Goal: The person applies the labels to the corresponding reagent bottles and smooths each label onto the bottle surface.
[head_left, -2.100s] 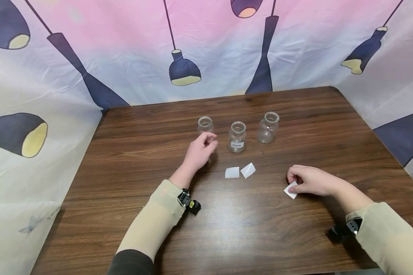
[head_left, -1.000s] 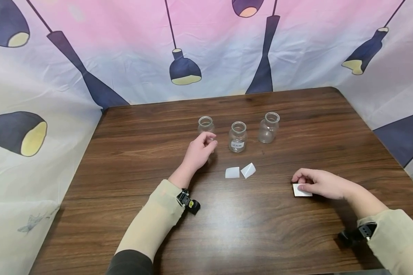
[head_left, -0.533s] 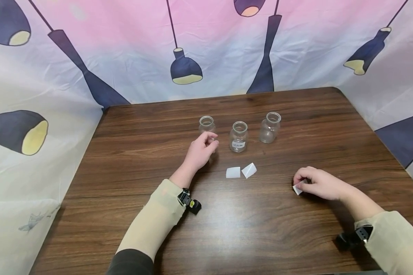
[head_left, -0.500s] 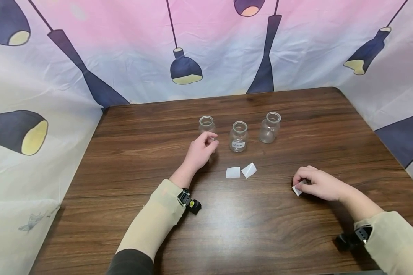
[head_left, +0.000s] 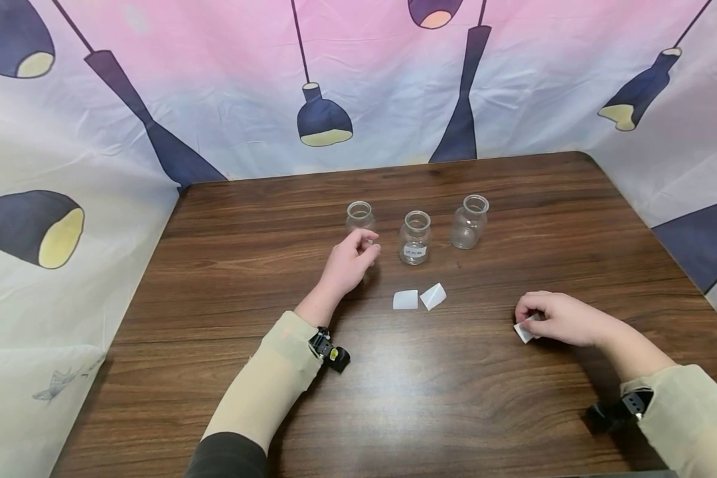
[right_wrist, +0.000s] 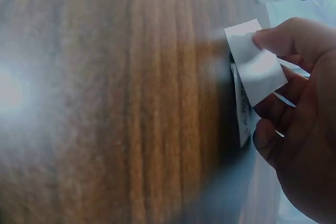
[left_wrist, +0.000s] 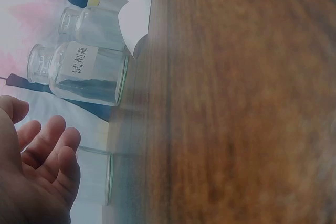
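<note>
The right hand (head_left: 561, 320) pinches a small white rectangular piece of paper (right_wrist: 256, 66) between thumb and fingers, low over the brown wood-grain table (head_left: 394, 385). Just beyond that piece, a pale strip with dark marks (right_wrist: 240, 106) shows nearly edge-on, perhaps a printed label; the blur leaves it unsure. Two white paper pieces (head_left: 405, 300) lie near the table's middle. The left hand (head_left: 348, 262), fingers loosely bent and holding nothing, is just beside a clear round-shouldered glass jar (head_left: 360, 223); contact cannot be told. Rightward stand a labelled glass jar (head_left: 415, 236) and an unlabelled one (head_left: 469, 227), both upright.
</note>
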`<state>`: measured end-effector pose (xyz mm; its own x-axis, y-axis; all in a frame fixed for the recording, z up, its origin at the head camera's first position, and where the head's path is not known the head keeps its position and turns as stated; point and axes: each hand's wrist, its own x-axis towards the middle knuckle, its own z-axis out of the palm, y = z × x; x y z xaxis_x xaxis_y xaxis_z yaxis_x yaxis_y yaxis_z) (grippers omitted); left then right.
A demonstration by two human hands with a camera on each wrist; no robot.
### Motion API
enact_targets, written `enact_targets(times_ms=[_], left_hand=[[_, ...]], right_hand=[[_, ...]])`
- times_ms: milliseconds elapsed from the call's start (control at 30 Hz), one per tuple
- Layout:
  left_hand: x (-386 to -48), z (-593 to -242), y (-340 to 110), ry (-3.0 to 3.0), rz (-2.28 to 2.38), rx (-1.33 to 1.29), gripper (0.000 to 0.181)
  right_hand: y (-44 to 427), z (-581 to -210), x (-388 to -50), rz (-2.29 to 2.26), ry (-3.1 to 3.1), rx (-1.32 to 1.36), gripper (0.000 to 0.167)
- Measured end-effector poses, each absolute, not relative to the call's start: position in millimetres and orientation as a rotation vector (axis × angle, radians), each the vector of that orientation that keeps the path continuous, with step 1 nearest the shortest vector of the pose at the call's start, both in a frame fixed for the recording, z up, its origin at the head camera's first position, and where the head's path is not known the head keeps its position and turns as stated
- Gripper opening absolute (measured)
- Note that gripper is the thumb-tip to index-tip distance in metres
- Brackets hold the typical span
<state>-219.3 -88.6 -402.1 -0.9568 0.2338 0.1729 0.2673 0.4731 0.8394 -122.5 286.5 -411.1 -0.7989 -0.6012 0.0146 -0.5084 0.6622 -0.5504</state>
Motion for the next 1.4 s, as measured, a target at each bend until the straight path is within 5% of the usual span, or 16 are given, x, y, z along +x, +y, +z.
enact_targets(times_ms=[567, 1400], left_hand=[[-217, -401, -90, -2.644, -1.545, -0.464, 0.027], [-203, -392, -79, -2.775, -1.424, -0.766, 0.021]], right_hand=[[272, -410, -126, -0.940, 2.657, -0.833, 0.011], [182, -403, -178, -1.211, 2.682, -0.735, 0.005]])
